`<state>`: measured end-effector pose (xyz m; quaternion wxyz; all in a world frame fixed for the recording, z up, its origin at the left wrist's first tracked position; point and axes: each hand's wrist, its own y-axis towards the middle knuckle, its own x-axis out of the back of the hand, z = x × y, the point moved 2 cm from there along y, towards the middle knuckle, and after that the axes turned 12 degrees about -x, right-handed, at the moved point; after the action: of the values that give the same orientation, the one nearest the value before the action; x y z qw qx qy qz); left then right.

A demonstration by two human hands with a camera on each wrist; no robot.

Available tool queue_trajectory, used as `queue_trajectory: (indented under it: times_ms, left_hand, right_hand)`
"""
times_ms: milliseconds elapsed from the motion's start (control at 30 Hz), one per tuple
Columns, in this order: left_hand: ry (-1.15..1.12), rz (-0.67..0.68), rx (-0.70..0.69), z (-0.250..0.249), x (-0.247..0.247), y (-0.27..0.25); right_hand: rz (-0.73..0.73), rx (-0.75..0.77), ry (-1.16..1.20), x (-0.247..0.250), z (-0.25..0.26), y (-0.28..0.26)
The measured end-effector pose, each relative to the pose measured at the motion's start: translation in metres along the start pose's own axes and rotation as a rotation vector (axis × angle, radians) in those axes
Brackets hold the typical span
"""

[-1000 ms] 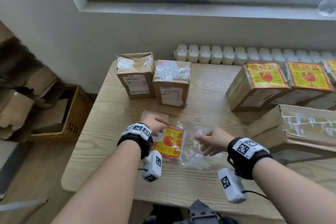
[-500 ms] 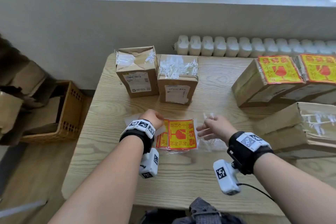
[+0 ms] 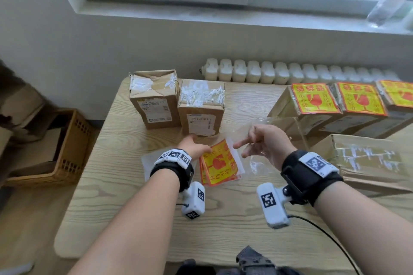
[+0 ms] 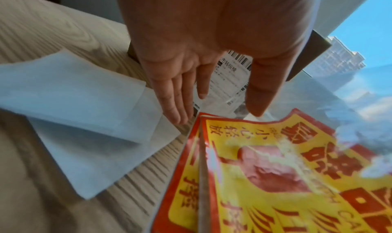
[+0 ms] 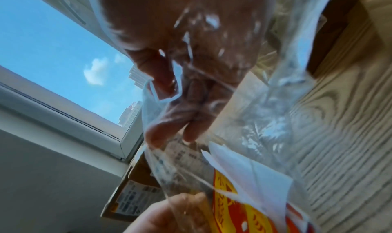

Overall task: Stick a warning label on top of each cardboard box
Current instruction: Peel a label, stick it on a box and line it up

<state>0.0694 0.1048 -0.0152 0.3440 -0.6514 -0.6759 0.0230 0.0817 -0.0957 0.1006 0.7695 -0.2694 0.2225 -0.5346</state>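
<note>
Pinching crinkled clear film (image 3: pixel 259 138), right hand (image 3: pixel 268 140) hovers over glossy labels (image 3: pixel 220 164).

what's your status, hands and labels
Left hand open, reaching for labels. Right hand pinching bag mouth, lifted. Two boxes unlabelled. Nothing blocking.

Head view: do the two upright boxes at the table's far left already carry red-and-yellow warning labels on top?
No: the two upright boxes show only torn white tape on top.
</note>
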Motion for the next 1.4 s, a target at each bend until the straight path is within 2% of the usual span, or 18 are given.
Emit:
queue_trajectory:
  times_ms: [200,267,400,533,600,700,833,967,1033,1167,1233,1333,1400]
  left_hand:
    - [-0.410,0.043,0.108,-0.012,-0.010,-0.020]
    - [-0.510,0.009,0.096,-0.016,-0.008,-0.024]
    - [-0.567,-0.043,0.073,-0.025,0.004,-0.030]
    - [-0.599,-0.035,0.056,-0.031,0.016,-0.036]
    - [-0.601,-0.034,0.052,-0.031,0.021,-0.039]
    - [-0.603,-0.030,0.044,-0.031,0.026,-0.044]
    - [-0.587,-0.025,0.027,-0.034,0.029,-0.048]
    - [-0.540,-0.047,-0.017,-0.039,0.028,-0.047]
    - [-0.527,-0.043,-0.027,-0.041,0.028,-0.046]
    - [-0.510,-0.027,-0.038,-0.044,0.026,-0.047]
    - [-0.509,-0.035,-0.038,-0.044,0.026,-0.047]
    - [-0.510,-0.040,-0.047,-0.042,0.027,-0.046]
    - [-0.544,-0.046,-0.043,-0.042,0.027,-0.047]
  right_hand:
    - [-0.024,-0.030,0.156,0.022,-0.003,-0.004]
    - [-0.012,-0.102,0.330,0.029,-0.008,-0.001]
    - [0.024,-0.241,0.784,0.042,-0.026,0.017]
    - [-0.016,-0.351,0.939,0.040,-0.039,0.032]
    - [0.028,-0.400,0.849,0.032,-0.042,0.034]
    - [0.118,-0.447,0.494,0.023,-0.046,0.033]
    - [0.105,-0.325,0.111,0.014,-0.036,0.018]
    - [0.181,-0.193,-0.128,0.003,-0.026,0.011]
    - [0.125,-0.180,-0.237,0.003,-0.028,0.018]
    - [0.100,-0.292,-0.277,0.004,-0.037,0.043]
    - [0.083,-0.368,-0.197,0.003,-0.040,0.052]
    - [-0.029,-0.353,-0.115,0.007,-0.042,0.055]
    - [-0.024,-0.362,-0.047,0.006,-0.039,0.046]
